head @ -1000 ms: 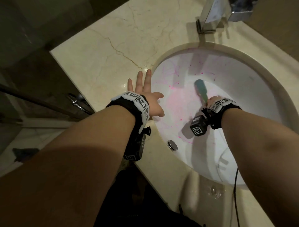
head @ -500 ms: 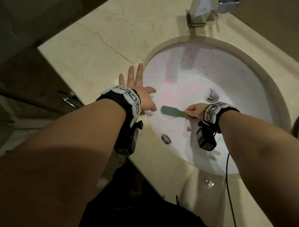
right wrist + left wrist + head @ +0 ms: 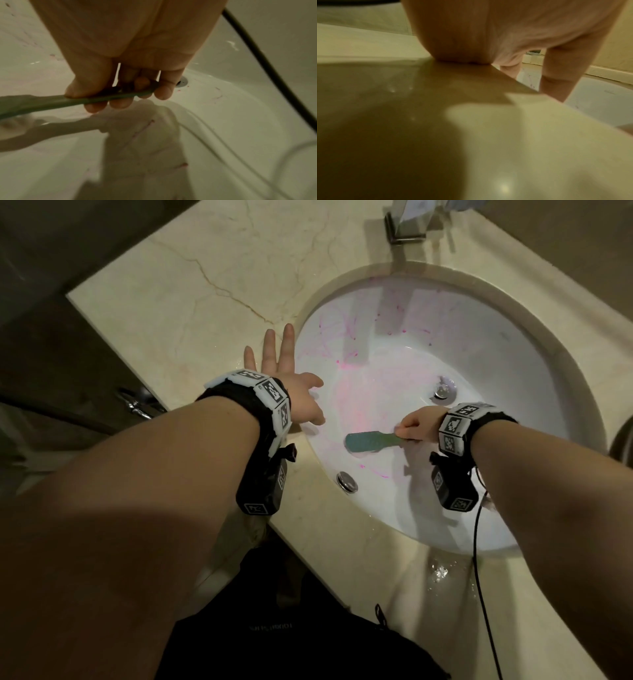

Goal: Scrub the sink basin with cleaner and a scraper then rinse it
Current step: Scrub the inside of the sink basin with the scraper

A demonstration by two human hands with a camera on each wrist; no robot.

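A white oval sink basin (image 3: 496, 364) streaked with pink cleaner is set into a beige marble counter (image 3: 191, 302). My right hand (image 3: 416, 428) is inside the basin and grips the handle of a green flat scraper (image 3: 370, 441), whose blade points left and lies against the near-left wall. In the right wrist view my fingers (image 3: 120, 102) curl under the scraper (image 3: 42, 104) handle. My left hand (image 3: 287, 378) rests flat on the counter at the basin's left rim, fingers straight; its palm (image 3: 479, 40) presses the counter (image 3: 505, 148).
A chrome drain (image 3: 444, 390) sits at the basin's bottom, an overflow cap (image 3: 346, 481) on the near wall. A chrome faucet (image 3: 407, 224) stands at the back. A black cable (image 3: 479, 559) hangs from my right wrist. Water drops lie on the near counter.
My right hand swung the scraper from pointing toward the back of the basin to pointing left, and drew it down to the near-left wall. My left hand stayed planted on the counter.
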